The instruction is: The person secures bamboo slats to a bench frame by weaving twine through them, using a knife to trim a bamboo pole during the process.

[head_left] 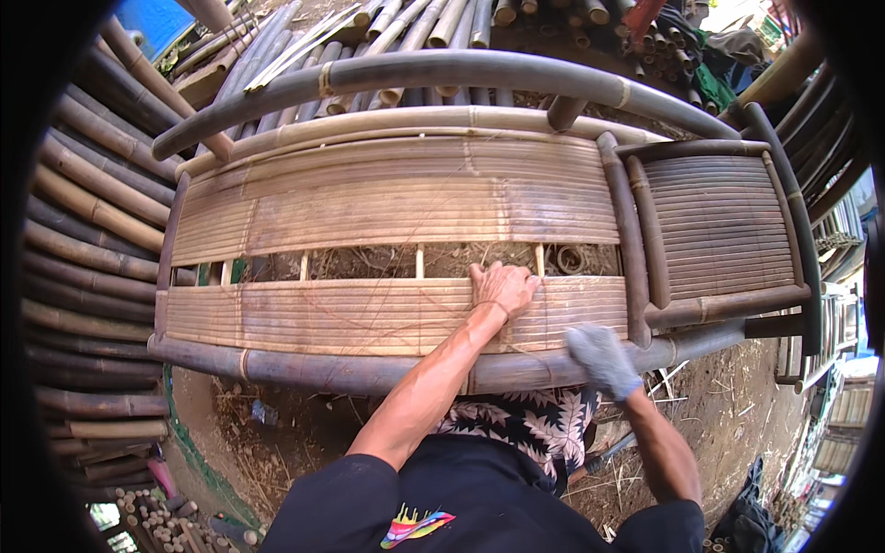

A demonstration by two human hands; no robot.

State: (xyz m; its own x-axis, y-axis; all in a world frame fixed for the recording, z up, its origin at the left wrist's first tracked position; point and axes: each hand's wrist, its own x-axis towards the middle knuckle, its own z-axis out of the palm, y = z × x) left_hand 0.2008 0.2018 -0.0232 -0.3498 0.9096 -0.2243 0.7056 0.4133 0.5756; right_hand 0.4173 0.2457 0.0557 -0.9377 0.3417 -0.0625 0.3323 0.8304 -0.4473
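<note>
The bamboo bench (369, 207) stands across the middle of the view, in front of the person. Its seat looks well advanced: a wide far slat panel (323, 217) runs along the back, and a narrower near slat panel (350, 311) lies along the front edge. Between them a long strip is uncovered, with pale crosspieces (419, 261) bridging it and the ground showing through; that gap seems the main part left. The frame appears assembled, with a dark front rail (323, 369), a curved back rail (461, 66) and a framed slatted panel (719, 221) at the right end. Whether the slats are fastened cannot be told.

The bare left hand (504, 288) lies on the near slat panel, right of its middle, fingers reaching its inner edge beside the gap; whether they grip is unclear. The gloved right hand (601, 359) is at the front rail, near the seat's right front corner, fingers bent; whether it holds anything is hidden.

Beneath is bare earth (728, 396) strewn with chips. Stacked bamboo poles (101, 207) fill the left side, more cut poles (424, 28) lie beyond the back rail with pale split strips (300, 48) on top, and a dark cloth (751, 521) lies at lower right.
</note>
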